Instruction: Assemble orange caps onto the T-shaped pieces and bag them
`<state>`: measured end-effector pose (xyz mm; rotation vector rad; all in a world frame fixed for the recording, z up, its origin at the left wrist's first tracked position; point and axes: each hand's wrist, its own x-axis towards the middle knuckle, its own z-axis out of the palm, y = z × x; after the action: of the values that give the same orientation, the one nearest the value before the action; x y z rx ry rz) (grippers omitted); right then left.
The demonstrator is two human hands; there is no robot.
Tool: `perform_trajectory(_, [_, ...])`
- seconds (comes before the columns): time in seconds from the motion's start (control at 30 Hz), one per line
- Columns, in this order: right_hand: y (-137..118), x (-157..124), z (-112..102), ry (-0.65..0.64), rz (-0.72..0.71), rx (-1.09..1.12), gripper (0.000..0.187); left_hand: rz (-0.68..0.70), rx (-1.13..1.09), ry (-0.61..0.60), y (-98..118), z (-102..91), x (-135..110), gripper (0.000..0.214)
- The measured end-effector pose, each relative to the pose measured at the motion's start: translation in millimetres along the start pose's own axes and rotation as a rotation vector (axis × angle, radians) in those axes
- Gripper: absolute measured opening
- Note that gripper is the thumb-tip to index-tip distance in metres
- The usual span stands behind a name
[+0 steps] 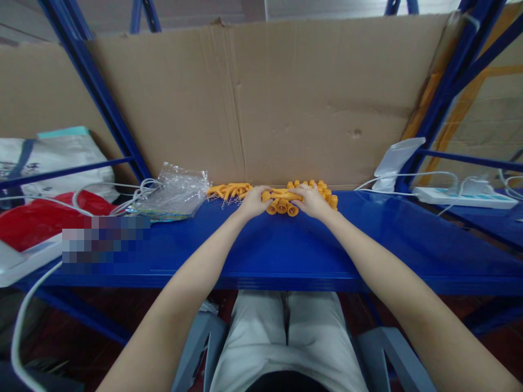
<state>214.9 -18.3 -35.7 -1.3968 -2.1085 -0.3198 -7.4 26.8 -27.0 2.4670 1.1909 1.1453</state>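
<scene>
Both my hands reach to the far edge of a blue metal shelf (pixel 286 245). My left hand (pixel 254 201) and my right hand (pixel 311 200) close from either side on a small bunch of orange plastic pieces (pixel 283 202) with round open ends facing me. More orange pieces (pixel 324 189) are heaped just behind my right hand. A second loose pile of orange pieces (pixel 229 190) lies left of my left hand, with small metal chains under it.
A clear plastic bag (pixel 174 190) lies left of the piles. Red cloth (pixel 36 220), a white bag (pixel 53 158) and white cables sit far left. A white power strip (pixel 461 197) lies right. Cardboard (pixel 261 103) backs the shelf.
</scene>
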Motion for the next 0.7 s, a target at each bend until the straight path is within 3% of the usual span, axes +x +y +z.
perform_trajectory(0.13, [4.0, 0.0, 1.9, -0.005, 0.001, 0.012, 0.04, -0.014, -0.071, -0.046, -1.3, -1.0, -0.6, 0.03])
perform_trajectory(0.27, [6.8, 1.6, 6.3, 0.023, -0.001, 0.075, 0.045, -0.056, -0.017, 0.01, 5.4, -4.1, -3.1, 0.026])
perform_trajectory(0.5, [18.1, 3.6, 9.7, 0.06, -0.001, 0.397, 0.064, -0.135, 0.085, 0.056, 11.0, -9.4, -7.6, 0.026])
perform_trajectory(0.7, [27.0, 5.4, 9.7, 0.04, 0.136, 0.689, 0.039, -0.133, 0.05, 0.05, 5.4, -4.3, -7.0, 0.022])
